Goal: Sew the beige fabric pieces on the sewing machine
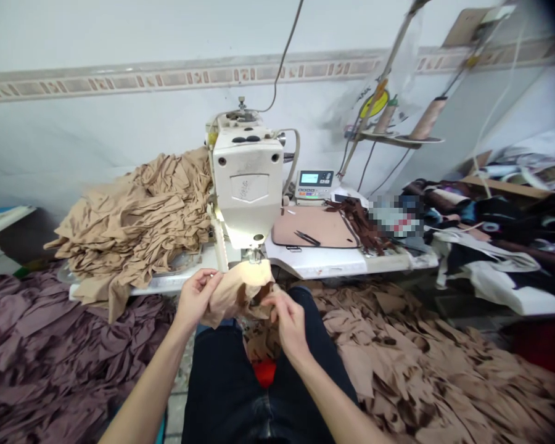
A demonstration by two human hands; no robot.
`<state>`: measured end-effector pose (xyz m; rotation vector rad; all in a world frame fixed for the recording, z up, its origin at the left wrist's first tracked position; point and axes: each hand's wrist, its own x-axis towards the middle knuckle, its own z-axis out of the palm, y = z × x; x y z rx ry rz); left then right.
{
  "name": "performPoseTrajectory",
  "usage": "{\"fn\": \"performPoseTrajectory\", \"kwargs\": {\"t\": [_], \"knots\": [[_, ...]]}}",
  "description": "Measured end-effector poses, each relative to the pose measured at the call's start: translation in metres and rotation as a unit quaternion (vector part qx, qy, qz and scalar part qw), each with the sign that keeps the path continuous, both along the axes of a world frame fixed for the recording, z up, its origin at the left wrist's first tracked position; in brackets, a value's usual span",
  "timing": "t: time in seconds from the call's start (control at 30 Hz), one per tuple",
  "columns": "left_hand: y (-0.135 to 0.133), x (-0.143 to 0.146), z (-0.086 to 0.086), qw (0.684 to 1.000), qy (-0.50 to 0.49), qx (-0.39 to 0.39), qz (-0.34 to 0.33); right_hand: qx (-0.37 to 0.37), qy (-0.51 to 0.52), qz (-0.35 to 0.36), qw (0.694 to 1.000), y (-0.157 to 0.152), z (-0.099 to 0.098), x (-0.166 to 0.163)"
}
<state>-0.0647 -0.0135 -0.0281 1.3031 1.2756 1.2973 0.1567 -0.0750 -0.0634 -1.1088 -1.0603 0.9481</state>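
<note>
A tan piece of fabric (229,292) stretches between my two hands, just in front of the sewing machine (247,185). Its upper edge lies under the lit needle area (255,254). My left hand (200,295) pinches the fabric's left side between thumb and fingers. On the other side, my right hand (284,313) has its fingers closed on the right edge, next to a dark brown part of the cloth. Whether the far edge is clamped under the presser foot I cannot tell.
A heap of tan fabric (143,213) covers the table's left side. Thread snips (308,238) lie on a pink pad (321,223) at the right, near a control panel (314,184). Purple cloth (60,351) and brown cloth (425,364) pile up below. Thread cones (429,118) stand behind.
</note>
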Motion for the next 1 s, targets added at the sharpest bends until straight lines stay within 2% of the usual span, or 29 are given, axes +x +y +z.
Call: {"fn": "performPoseTrajectory", "kwargs": {"t": [0.07, 0.13, 0.23, 0.33, 0.4, 0.47, 0.53, 0.57, 0.67, 0.73, 0.83, 0.9, 1.0], "knots": [[-0.005, 0.006, -0.001, 0.999, -0.033, -0.018, -0.002, -0.020, 0.015, 0.081, 0.996, -0.004, 0.003, -0.014], [-0.013, 0.014, -0.002, 0.998, -0.050, -0.032, -0.010, -0.040, 0.041, 0.132, 0.990, -0.004, 0.008, -0.022], [-0.027, 0.025, -0.007, 0.998, -0.047, -0.046, -0.020, -0.055, 0.053, 0.148, 0.986, -0.006, 0.017, -0.019], [-0.038, 0.027, -0.015, 0.998, -0.026, -0.044, -0.039, -0.070, 0.033, 0.148, 0.986, -0.011, 0.025, -0.001], [-0.043, 0.023, -0.018, 0.996, -0.006, -0.044, -0.083, -0.090, 0.039, 0.165, 0.981, -0.014, 0.030, 0.016], [-0.047, 0.017, -0.017, 0.984, 0.030, -0.038, -0.174, -0.107, 0.039, 0.195, 0.974, -0.017, 0.036, 0.033], [-0.051, 0.012, -0.012, 0.960, 0.073, -0.024, -0.271, -0.101, -0.007, 0.226, 0.969, -0.020, 0.042, 0.047], [-0.052, 0.011, -0.009, 0.951, 0.086, -0.016, -0.297, -0.089, -0.048, 0.241, 0.965, -0.021, 0.046, 0.053], [-0.059, 0.018, -0.004, 0.954, 0.086, -0.015, -0.287, -0.045, -0.181, 0.289, 0.939, -0.027, 0.055, 0.061], [-0.064, 0.029, -0.005, 0.951, 0.075, -0.032, -0.297, -0.021, -0.231, 0.315, 0.920, -0.032, 0.060, 0.061], [-0.073, 0.045, -0.012, 0.914, 0.072, -0.069, -0.394, 0.010, -0.257, 0.337, 0.906, -0.035, 0.070, 0.059], [-0.076, 0.049, -0.017, 0.893, 0.064, -0.091, -0.436, 0.018, -0.262, 0.347, 0.900, -0.035, 0.075, 0.061], [-0.077, 0.044, -0.019, 0.911, 0.055, -0.102, -0.395, 0.005, -0.268, 0.337, 0.902, -0.029, 0.076, 0.068]]}}
